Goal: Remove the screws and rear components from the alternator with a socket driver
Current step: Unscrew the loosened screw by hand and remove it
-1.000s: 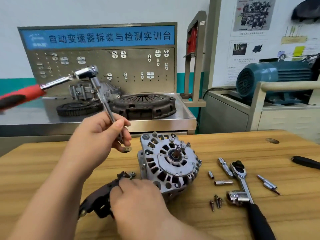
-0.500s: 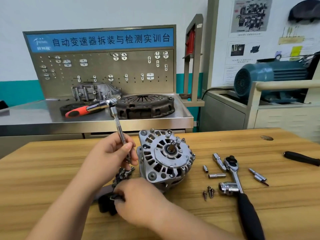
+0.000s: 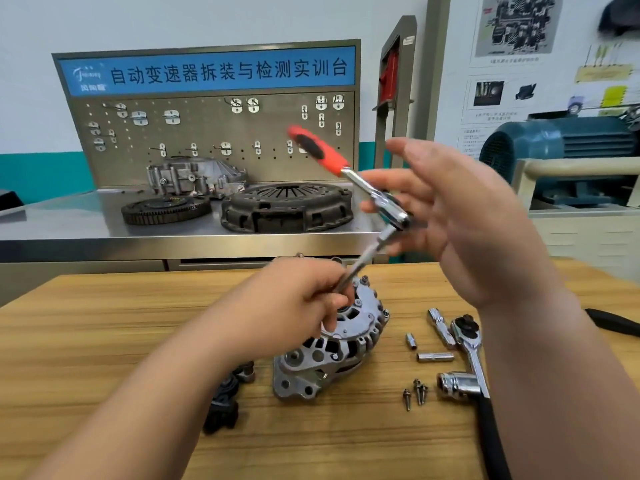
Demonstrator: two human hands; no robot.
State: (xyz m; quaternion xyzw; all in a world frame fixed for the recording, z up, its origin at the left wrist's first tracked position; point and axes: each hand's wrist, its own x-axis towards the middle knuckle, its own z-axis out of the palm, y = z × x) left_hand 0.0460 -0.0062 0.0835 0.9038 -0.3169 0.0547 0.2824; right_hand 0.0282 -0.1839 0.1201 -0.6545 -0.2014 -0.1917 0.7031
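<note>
The silver alternator (image 3: pixel 341 344) lies on the wooden table (image 3: pixel 104 327), partly behind my left hand (image 3: pixel 294 303). That hand grips the extension bar of a red-handled ratchet (image 3: pixel 322 150) just above the alternator. The ratchet's handle points up and to the left. My right hand (image 3: pixel 460 220) is raised beside the ratchet head (image 3: pixel 391 209), fingers spread, touching or nearly touching it. A black rear component (image 3: pixel 223 401) lies on the table left of the alternator. Three loose screws (image 3: pixel 415 393) lie to its right.
A black-handled ratchet (image 3: pixel 474 362) with a large socket, an adapter (image 3: pixel 440 327) and two small sockets (image 3: pixel 434 356) lie right of the alternator. A steel bench (image 3: pixel 86 233) behind holds a clutch plate (image 3: pixel 287 206), a flywheel and a housing. A blue motor (image 3: pixel 561 140) stands at the right.
My right hand left the black component and rose to the ratchet head. The ratchet handle swung from the left up over to the right. My left hand moved onto the alternator's top.
</note>
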